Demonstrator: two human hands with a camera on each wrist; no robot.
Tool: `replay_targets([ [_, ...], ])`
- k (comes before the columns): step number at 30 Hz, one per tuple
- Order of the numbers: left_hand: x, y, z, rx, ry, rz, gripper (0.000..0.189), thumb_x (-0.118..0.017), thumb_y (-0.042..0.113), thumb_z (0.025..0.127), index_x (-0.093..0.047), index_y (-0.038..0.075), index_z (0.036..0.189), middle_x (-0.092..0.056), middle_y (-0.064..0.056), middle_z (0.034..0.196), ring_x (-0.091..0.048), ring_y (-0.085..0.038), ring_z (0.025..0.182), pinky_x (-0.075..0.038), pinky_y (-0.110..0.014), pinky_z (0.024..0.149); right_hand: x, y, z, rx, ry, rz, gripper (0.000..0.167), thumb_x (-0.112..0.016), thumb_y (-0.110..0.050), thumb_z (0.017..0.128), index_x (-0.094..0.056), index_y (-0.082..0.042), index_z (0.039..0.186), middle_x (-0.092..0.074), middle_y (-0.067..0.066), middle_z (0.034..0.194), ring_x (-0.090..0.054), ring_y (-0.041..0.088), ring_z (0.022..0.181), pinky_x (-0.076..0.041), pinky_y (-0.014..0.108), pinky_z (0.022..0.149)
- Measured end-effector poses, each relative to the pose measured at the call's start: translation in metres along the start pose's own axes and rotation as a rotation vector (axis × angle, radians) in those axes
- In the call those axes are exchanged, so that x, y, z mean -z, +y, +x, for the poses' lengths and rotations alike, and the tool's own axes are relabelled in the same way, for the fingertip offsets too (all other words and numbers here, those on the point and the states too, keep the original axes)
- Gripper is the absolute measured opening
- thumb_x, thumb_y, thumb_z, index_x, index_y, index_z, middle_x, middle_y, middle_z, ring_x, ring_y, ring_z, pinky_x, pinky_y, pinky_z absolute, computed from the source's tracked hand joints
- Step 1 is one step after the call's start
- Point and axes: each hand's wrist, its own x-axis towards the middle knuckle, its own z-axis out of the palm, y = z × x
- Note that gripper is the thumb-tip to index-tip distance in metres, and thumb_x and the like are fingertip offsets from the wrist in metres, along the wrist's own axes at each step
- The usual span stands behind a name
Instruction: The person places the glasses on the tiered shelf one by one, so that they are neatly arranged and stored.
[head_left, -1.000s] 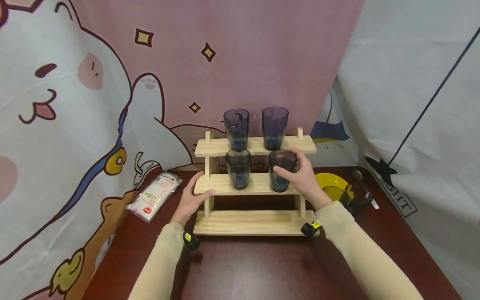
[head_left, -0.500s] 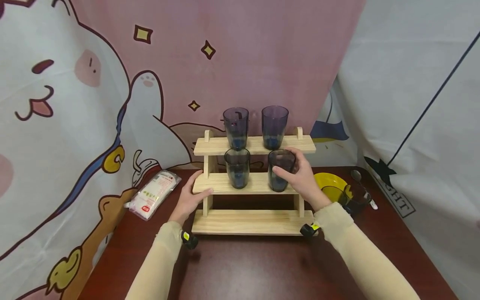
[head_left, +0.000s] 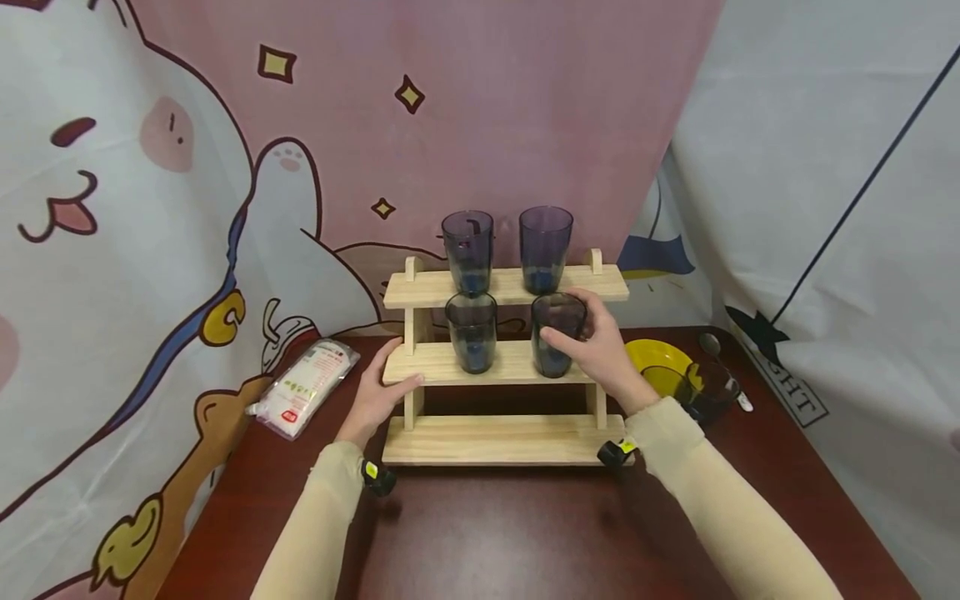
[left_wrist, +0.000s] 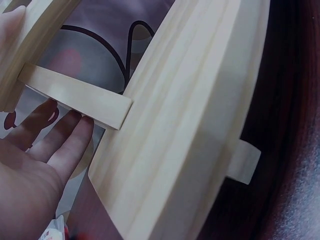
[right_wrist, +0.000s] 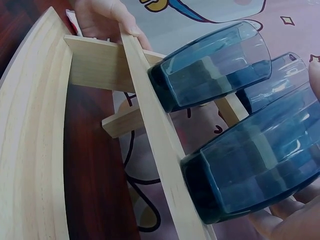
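Note:
A light wooden three-tier shelf rack (head_left: pixel 502 442) stands on the dark red-brown table. My left hand (head_left: pixel 375 400) grips the left end of its middle shelf, thumb at the front. In the left wrist view, the fingers (left_wrist: pixel 70 147) lie against the side post. With my right hand (head_left: pixel 609 354) I hold a dark bluish tumbler (head_left: pixel 551 363) around its side, upright at the right of the middle shelf. Its base meets the shelf in the right wrist view. A similar tumbler (head_left: pixel 472 346) stands to its left. Two more, a left tumbler (head_left: pixel 467 250) and a right tumbler (head_left: pixel 545 246), occupy the top shelf.
Left of the rack lies a plastic-wrapped white packet (head_left: pixel 306 387). On the right are a yellow plate (head_left: pixel 654 353), a dark transparent vessel (head_left: pixel 712 396) and a spoon (head_left: pixel 708 343). Cartoon-printed cloth (head_left: pixel 555 108) hangs close behind the rack.
The head view has shifted slightly, so the rack appears a little higher and further left. Both hands keep their holds, and the tumblers stay in place on the rack.

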Motion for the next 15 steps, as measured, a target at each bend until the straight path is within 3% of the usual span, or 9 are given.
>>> replay_targets([
  [4, -0.0002, 0.0075, -0.0053, -0.003, 0.004, -0.003, 0.088, -0.087, 0.022, 0.089, -0.039, 0.02, 0.163, -0.048, -0.01, 0.159, -0.055, -0.026, 0.127, -0.047, -0.037, 0.104, -0.0019, 0.0005, 0.0021, -0.003, -0.007, 0.0, 0.077, -0.079, -0.023, 0.096, -0.037, -0.01, 0.158, -0.052, 0.015, 0.142, -0.06, 0.028, 0.114, -0.055, 0.024, 0.087],
  [10, -0.0005, 0.0067, -0.0054, -0.002, 0.007, -0.005, 0.086, -0.087, 0.021, 0.089, -0.041, 0.026, 0.162, -0.047, -0.01, 0.159, -0.054, -0.027, 0.128, -0.045, -0.04, 0.107, -0.0047, 0.0025, 0.0043, -0.022, -0.013, -0.018, 0.077, -0.079, -0.027, 0.097, -0.036, -0.015, 0.159, -0.048, 0.015, 0.146, -0.06, 0.028, 0.115, -0.054, 0.022, 0.088],
  [15, -0.0011, 0.0074, -0.0044, -0.005, 0.01, -0.018, 0.085, -0.087, 0.019, 0.089, -0.042, 0.025, 0.161, -0.05, -0.011, 0.156, -0.058, -0.025, 0.121, -0.049, -0.033, 0.1, -0.0072, 0.0025, 0.0067, -0.028, -0.012, -0.035, 0.077, -0.078, -0.032, 0.097, -0.035, -0.017, 0.159, -0.048, 0.014, 0.145, -0.06, 0.028, 0.114, -0.053, 0.022, 0.087],
])
